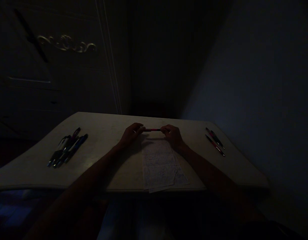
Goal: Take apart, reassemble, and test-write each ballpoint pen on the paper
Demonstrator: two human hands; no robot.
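A dark pen with a reddish part (154, 129) lies level between my two hands, over the far half of the table. Its left end is pinched by my left hand (132, 131), fingers closed. My right hand (172, 133) grips the other end between thumb and fingers. Just nearer than the pen are sheets of paper (159, 163) covered in handwriting, overlapping one another. The dim light hides the pen's finer details and both its tips.
On the pale table (113, 130), a bunch of several pens (67, 150) lies at the left. A red and black pen (215, 145) rests at the right beside other dark pens (216, 137). A wall (256, 100) rises on the right; a cabinet with a scrolled ornament (66, 43) stands at the left.
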